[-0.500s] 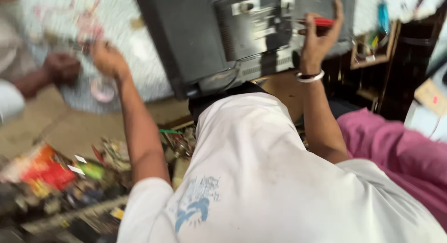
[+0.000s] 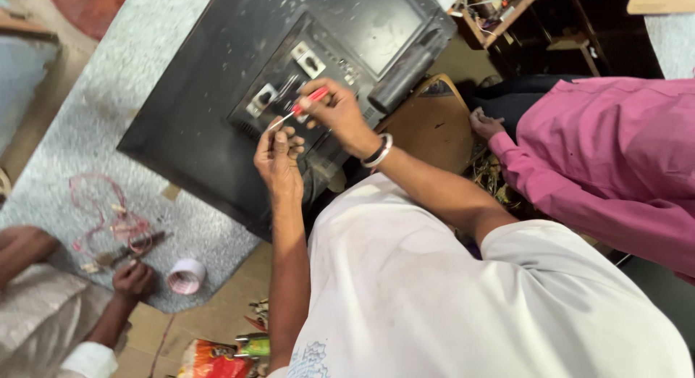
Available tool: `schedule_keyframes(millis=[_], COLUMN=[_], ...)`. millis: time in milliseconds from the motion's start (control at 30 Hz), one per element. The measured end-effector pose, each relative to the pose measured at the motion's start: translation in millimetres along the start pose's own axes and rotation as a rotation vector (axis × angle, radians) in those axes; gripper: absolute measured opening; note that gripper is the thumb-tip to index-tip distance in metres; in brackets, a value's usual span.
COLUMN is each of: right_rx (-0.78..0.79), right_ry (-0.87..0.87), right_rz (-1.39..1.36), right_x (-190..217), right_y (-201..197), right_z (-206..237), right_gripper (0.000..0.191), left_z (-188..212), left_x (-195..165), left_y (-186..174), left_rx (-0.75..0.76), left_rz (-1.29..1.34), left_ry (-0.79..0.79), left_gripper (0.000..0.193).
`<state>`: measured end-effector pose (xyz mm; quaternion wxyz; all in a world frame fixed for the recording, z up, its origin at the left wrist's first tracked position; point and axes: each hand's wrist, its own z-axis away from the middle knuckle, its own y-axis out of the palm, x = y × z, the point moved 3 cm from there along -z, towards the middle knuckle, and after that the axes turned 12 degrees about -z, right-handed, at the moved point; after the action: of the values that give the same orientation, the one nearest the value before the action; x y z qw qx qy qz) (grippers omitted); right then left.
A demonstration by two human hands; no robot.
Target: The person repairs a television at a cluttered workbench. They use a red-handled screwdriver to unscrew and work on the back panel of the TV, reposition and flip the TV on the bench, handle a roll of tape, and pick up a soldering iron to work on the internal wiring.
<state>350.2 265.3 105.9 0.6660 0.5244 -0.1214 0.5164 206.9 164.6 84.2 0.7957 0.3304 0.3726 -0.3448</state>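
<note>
Head view, looking down over the person's white shirt [image 2: 449, 291]: both hands meet above the back of a dark flat screen [image 2: 217, 95] that lies face down on the speckled grey bench [image 2: 94, 124]. The right hand [image 2: 334, 111] is closed around the red handle of a small screwdriver [image 2: 300, 107], pinching it between thumb and fingers; the thin metal shaft runs down and to the left from that handle, so its long axis slants across the screen's metal back panel [image 2: 304, 66]. The left hand [image 2: 277, 155] sits just below and to the left, fingers curled and touching the shaft near its tip, steadying it against the panel. The tip therefore lies between the two hands, closer to the left one, while the handle end belongs to the right. Whether the tip is seated in a screw cannot be told. Well apart, at the lower left, another person's hand [image 2: 132, 279] rests on the bench beside a tangle of pink wire [image 2: 108, 219] and a roll of white tape [image 2: 186, 276]. A person in a pink shirt [image 2: 615, 153] sits to the right
</note>
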Motion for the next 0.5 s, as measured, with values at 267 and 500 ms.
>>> schedule_keyframes(millis=[267, 500], right_rx=[0.200, -0.398], right_ry=[-0.405, -0.514], right_rz=[0.472, 0.652], right_x=[39, 124], right_y=[6, -145], right_z=[4, -92], right_gripper=[0.031, 0.029], left_z=[-31, -52], left_x=[-1, -44], left_y=[4, -35], left_rx=[-0.032, -0.108], left_rz=[0.065, -0.018], left_ry=[-0.045, -0.097], left_gripper=[0.042, 0.038])
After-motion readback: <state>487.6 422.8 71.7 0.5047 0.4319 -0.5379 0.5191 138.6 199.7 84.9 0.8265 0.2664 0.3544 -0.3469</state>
